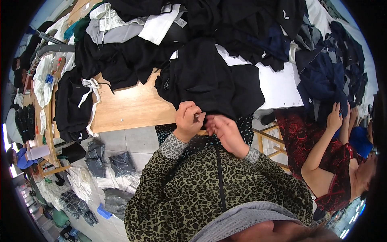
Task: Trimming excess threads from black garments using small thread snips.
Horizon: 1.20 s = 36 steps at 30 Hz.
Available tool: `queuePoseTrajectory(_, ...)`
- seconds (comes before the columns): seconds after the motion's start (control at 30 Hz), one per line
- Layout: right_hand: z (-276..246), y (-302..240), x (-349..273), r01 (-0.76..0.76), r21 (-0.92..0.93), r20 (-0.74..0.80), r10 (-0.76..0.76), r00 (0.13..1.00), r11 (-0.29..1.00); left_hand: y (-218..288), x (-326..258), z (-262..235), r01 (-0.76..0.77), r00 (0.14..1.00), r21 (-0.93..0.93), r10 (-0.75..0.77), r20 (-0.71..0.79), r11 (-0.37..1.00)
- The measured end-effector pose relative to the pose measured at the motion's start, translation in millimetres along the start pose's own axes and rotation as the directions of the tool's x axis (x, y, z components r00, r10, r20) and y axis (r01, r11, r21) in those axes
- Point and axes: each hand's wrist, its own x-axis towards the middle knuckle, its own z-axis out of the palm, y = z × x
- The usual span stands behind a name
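Observation:
A black garment (205, 76) lies spread on the table in front of me, its near edge hanging over the table's front. My left hand (188, 121) is closed in a fist at that edge. Something small shows between its thumb and fingers, too little to name. Close beside it, my right hand (226, 132) has bent fingers at the garment's near edge. Motion blurs those fingertips, so whether they pinch the cloth is hidden.
Piled black clothes (121, 60) cover the table's back, with a grey-and-white garment (117, 26) on top. Bare wooden tabletop (133, 107) shows at left. At right, a co-worker's hand (334, 117) touches navy clothes (322, 80). Bagged garments (122, 163) lie on the floor.

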Motion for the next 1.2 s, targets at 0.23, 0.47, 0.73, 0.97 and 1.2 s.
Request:
queuePoseTrajectory(0.23,0.5,-45.4,9.5,0.124,0.435,-0.187,-0.045,0.981,0.892,0.9,-2.4,-9.2,-0.169,0.983,0.028,0.166,0.080,0.985)
queuePoseTrajectory(0.47,-12.8,-50.0,8.5,0.112,0.480,-0.174,-0.031,0.984,0.870,-10.7,-5.9,-9.0,-0.272,0.956,0.090,0.258,0.143,0.958)
queuePoseTrajectory(0.73,-8.8,-46.1,12.7,0.192,0.459,-0.221,-0.098,0.970,0.867,-1.5,-2.8,-2.2,-0.129,0.975,0.031,0.121,0.185,0.991)
queuePoseTrajectory(0.97,-17.7,-35.6,20.6,0.376,0.167,-0.186,-0.346,0.920,0.911,28.5,17.6,-13.5,0.473,0.762,-0.225,-0.267,0.590,0.852)
queuePoseTrajectory(1.2,18.1,-53.4,11.0,0.332,-0.091,-0.226,-0.344,0.911,0.939,33.9,40.7,-5.7,0.461,0.861,-0.232,-0.368,0.351,0.856)
